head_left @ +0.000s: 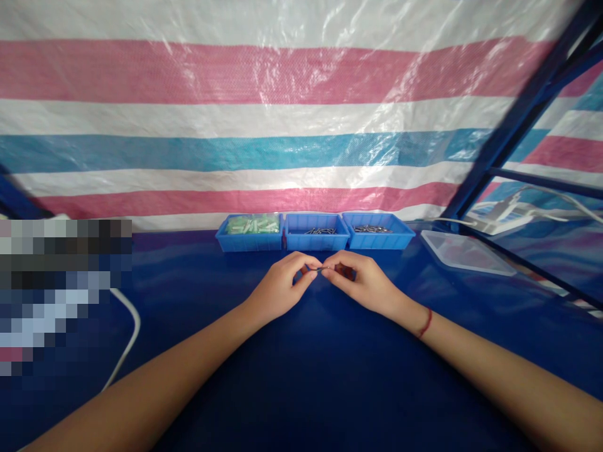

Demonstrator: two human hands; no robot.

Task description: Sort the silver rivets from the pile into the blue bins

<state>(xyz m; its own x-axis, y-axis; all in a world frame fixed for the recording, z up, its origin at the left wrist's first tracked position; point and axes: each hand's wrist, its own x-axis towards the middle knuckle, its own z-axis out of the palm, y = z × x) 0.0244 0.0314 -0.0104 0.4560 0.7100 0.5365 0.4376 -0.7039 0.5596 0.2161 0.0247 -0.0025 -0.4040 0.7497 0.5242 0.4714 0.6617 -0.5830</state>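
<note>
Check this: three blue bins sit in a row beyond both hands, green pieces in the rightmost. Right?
No: the head view shows green pieces in the leftmost bin, not the rightmost bin. With the middle bin, they do form a row beyond the left hand and right hand.

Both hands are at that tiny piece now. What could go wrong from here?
The thin piece pinched between the fingertips of the left hand and the right hand could slip, and might be hard to spot on the dark blue table. The middle blue bin stands just beyond the fingertips, so a forward move might knock it.
</note>
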